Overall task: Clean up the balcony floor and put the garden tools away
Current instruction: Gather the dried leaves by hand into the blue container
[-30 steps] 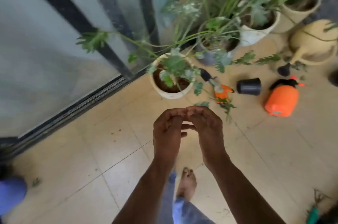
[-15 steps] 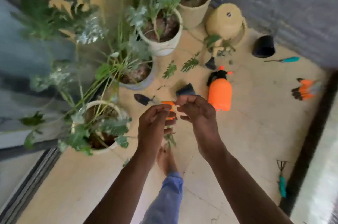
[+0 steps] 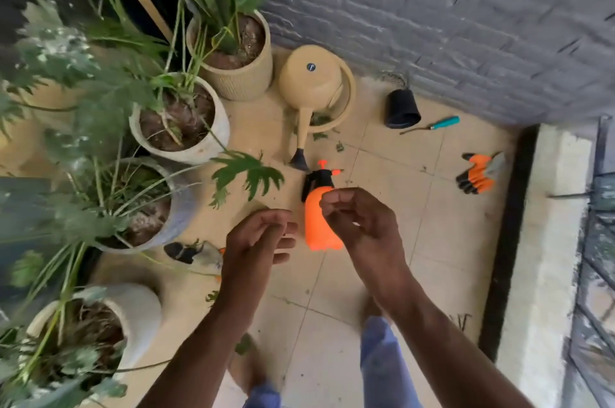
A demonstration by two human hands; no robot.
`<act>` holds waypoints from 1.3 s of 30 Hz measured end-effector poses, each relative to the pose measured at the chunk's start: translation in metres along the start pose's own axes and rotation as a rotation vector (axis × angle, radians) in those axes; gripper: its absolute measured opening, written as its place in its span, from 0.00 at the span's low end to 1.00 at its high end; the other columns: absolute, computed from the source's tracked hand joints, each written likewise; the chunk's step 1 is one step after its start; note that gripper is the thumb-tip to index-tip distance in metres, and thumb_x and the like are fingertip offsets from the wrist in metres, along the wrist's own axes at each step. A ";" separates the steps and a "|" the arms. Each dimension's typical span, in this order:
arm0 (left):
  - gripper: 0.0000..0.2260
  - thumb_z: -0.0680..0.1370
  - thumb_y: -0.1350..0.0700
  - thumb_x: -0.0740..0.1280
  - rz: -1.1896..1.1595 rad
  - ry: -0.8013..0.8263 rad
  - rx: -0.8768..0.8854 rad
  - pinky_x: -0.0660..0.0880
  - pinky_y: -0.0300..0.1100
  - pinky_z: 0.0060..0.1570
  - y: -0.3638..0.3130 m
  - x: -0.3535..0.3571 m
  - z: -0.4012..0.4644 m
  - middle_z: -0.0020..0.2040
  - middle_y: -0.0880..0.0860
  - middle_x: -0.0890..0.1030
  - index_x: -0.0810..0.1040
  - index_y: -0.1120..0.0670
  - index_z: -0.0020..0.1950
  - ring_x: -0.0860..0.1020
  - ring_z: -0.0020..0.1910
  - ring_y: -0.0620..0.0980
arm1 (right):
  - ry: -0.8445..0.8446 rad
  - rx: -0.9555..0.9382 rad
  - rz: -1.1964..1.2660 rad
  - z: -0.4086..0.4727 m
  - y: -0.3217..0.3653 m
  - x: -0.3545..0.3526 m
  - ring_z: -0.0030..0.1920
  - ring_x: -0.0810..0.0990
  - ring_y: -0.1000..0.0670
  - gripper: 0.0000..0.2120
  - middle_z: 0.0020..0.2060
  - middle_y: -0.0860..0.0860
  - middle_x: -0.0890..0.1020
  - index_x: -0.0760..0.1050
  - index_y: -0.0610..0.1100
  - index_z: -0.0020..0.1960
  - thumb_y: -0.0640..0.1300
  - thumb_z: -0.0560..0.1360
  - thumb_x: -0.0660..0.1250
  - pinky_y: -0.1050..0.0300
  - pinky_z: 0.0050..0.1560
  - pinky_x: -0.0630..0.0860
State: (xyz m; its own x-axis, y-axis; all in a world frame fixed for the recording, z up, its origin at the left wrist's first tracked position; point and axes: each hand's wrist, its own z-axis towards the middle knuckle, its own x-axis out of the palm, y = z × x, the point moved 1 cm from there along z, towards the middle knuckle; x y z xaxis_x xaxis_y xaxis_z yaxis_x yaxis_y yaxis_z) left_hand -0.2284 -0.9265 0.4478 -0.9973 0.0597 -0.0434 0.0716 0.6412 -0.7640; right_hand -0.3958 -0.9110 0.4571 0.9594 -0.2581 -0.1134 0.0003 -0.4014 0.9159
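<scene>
Orange sprayer (image 3: pixel 321 224) on floor, beyond right hand (image 3: pixel 361 224)

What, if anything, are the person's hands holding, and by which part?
Nothing visible: the left hand and right hand hover with loosely curled fingers above the orange sprayer.

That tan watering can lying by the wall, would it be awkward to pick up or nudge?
Probably easy. The tan watering can looks like thin plastic, so likely stiff and light, and it lies tipped over, so it likely holds little water. Its round body might roll or pivot if pushed, though the long spout resting on the floor should limit that.
</scene>
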 end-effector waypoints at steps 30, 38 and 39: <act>0.09 0.84 0.62 0.63 -0.350 -0.292 -0.303 0.79 0.44 0.42 -0.035 0.234 0.235 0.46 0.55 0.87 0.82 0.53 0.51 0.85 0.42 0.54 | 0.488 0.073 -0.481 0.371 -0.028 -0.130 0.48 0.84 0.59 0.08 0.43 0.60 0.86 0.82 0.51 0.46 0.38 0.76 0.72 0.59 0.53 0.79; 0.15 0.87 0.56 0.57 -0.567 -0.256 -0.538 0.79 0.47 0.52 0.030 0.264 0.328 0.61 0.59 0.83 0.77 0.59 0.68 0.82 0.50 0.54 | 0.425 0.590 -0.535 0.470 -0.142 -0.119 0.46 0.83 0.34 0.12 0.48 0.35 0.84 0.81 0.36 0.55 0.43 0.76 0.68 0.43 0.48 0.81; 0.16 0.87 0.55 0.56 -0.627 -0.251 -0.566 0.78 0.48 0.55 0.039 0.264 0.341 0.64 0.59 0.82 0.76 0.59 0.70 0.82 0.53 0.56 | 0.416 0.697 -0.493 0.482 -0.153 -0.115 0.48 0.82 0.33 0.14 0.53 0.31 0.82 0.78 0.32 0.58 0.41 0.79 0.66 0.41 0.53 0.82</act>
State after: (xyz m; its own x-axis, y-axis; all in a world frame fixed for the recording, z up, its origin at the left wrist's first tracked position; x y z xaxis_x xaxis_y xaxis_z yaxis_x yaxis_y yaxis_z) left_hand -0.4948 -1.1467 0.1875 -0.8256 -0.5577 0.0855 -0.5585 0.7864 -0.2639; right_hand -0.6421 -1.2432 0.1440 0.9198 0.3599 -0.1566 0.3924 -0.8505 0.3503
